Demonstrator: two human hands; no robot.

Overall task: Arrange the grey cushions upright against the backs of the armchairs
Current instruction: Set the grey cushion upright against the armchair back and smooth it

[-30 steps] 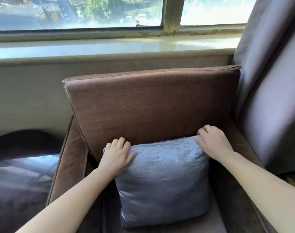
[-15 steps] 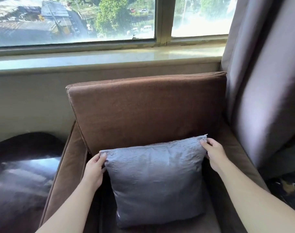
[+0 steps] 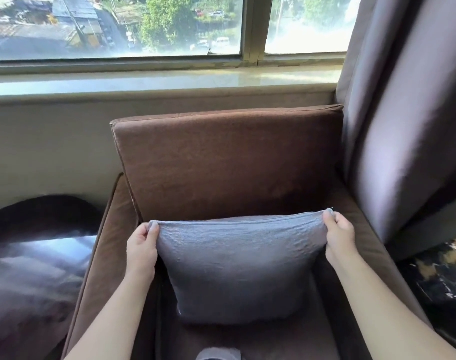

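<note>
A grey cushion (image 3: 238,268) stands upright on the seat of a brown armchair, a little in front of the brown backrest (image 3: 229,162). My left hand (image 3: 141,249) pinches the cushion's top left corner. My right hand (image 3: 338,236) pinches its top right corner, and the top edge is stretched taut between them. The cushion's lower edge rests on the seat. A small grey rounded shape (image 3: 217,354) shows at the bottom edge of the view; I cannot tell what it is.
The chair's left armrest (image 3: 102,255) and right armrest (image 3: 372,245) flank the seat. A grey curtain (image 3: 403,113) hangs at the right. A glossy dark table (image 3: 32,276) lies left. A window sill (image 3: 156,79) runs behind. Dark marbled floor (image 3: 445,271) shows at the right.
My hands moved from lying flat on the cushion's top to pinching its two upper corners. The cushion now stands straighter and is pulled taut. The camera view has shifted left and back.
</note>
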